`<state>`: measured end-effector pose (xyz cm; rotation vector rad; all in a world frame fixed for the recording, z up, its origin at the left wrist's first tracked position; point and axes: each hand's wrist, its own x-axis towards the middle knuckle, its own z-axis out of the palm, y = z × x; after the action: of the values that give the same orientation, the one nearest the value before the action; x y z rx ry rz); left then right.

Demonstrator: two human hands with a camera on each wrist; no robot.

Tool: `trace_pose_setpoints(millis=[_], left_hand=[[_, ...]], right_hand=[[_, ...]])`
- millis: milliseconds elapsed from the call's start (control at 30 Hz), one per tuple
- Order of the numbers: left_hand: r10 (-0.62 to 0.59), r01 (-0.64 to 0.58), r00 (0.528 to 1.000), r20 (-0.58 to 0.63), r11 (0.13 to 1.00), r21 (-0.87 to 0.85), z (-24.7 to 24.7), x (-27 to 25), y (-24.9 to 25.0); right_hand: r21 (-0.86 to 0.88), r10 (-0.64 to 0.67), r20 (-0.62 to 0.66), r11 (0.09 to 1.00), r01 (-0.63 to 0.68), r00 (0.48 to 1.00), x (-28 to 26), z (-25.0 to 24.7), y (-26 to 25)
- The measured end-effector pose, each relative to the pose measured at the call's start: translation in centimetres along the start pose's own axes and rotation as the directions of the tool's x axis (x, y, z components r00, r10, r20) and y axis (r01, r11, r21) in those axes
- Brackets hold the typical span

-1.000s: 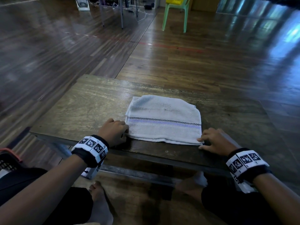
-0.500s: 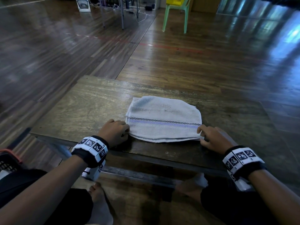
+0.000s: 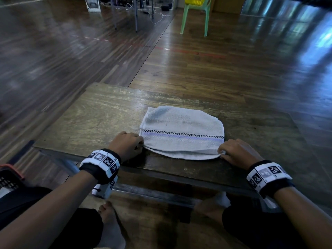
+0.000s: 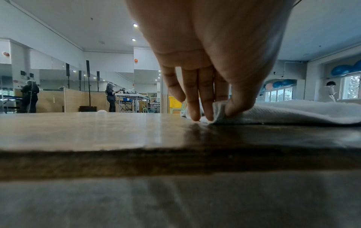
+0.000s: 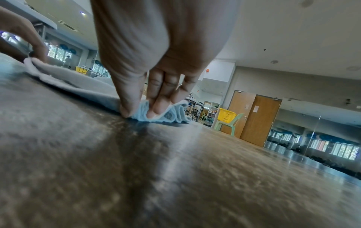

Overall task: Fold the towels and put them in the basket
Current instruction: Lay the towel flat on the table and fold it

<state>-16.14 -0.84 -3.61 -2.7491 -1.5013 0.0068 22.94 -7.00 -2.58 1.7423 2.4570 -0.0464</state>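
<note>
A white towel (image 3: 181, 131) with a checked and purple stripe lies folded on the low wooden table (image 3: 93, 121). My left hand (image 3: 128, 147) pinches its near left corner (image 4: 216, 111) between thumb and fingers. My right hand (image 3: 233, 152) pinches the near right corner (image 5: 144, 114) the same way. The near edge sags in a curve between both hands, and its layers show apart there. A dark basket (image 3: 9, 178) with an orange rim sits at the far left by my knee, mostly out of frame.
The table's front edge (image 3: 161, 169) runs just before my wrists, with my knees and feet below it. A green chair (image 3: 195, 17) carrying a yellow basket stands far across the wooden floor. Other people stand in the background.
Both hands have closed on the towel's near corners and drawn them slightly up and away from me, so the near edge now bows into a curve.
</note>
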Motion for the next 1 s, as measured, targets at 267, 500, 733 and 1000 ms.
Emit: trace_pose_setpoints(millis=[267,500,733,1000], left_hand=[[0.003,-0.004,1.0,0.006,1.0,0.015,-0.04,0.06,-0.05],[-0.015,0.016,0.999,-0.046,1.0,0.018,-0.56,0.02,0.0],[-0.008,0.009,0.999,-0.045,1.0,0.019,-0.48,-0.36,-0.06],[-0.016,0.017,0.999,-0.028,1.0,0.021,-0.48,-0.24,-0.05]], right_hand=[[0.136,0.107,0.008,0.985,-0.107,0.994,-0.66,-0.54,-0.05],[0.338,0.211,-0.067,0.924,-0.177,0.975,-0.98,-0.63,-0.09],[0.402,0.155,-0.125,0.911,-0.092,0.98,-0.87,-0.2,-0.08],[0.399,0.141,-0.072,0.911,-0.101,0.987,-0.6,0.18,0.27]])
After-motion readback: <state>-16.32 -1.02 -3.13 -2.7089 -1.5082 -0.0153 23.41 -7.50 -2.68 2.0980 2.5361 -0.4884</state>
